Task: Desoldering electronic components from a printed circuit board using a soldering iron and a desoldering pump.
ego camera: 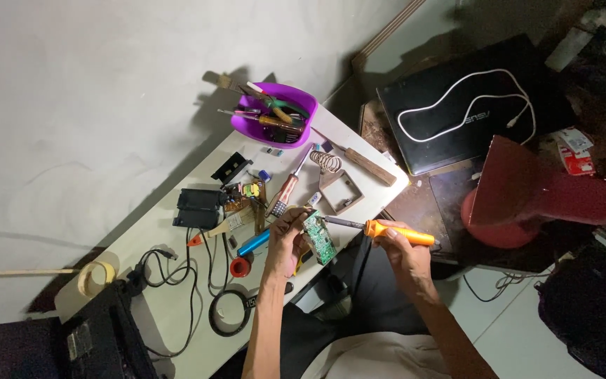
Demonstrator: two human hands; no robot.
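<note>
My left hand [285, 238] grips a small green circuit board [320, 238], held upright over the front edge of the white table [177, 309]. In my right hand [400, 249] is an orange-handled soldering iron [387, 229], its metal tip pointing left and touching the upper edge of the board. A blue cylindrical tool [252, 244] lies just left of my left hand. A red-handled screwdriver [287, 188] rests on the table above it.
A purple bowl [278, 123] of hand tools sits at the table's far end. A coiled spring [325, 161], a wooden stick [368, 165], black plastic parts [199, 208], tape roll [97, 277] and cables [177, 281] lie about. A laptop [471, 105] and red lamp [527, 193] stand right.
</note>
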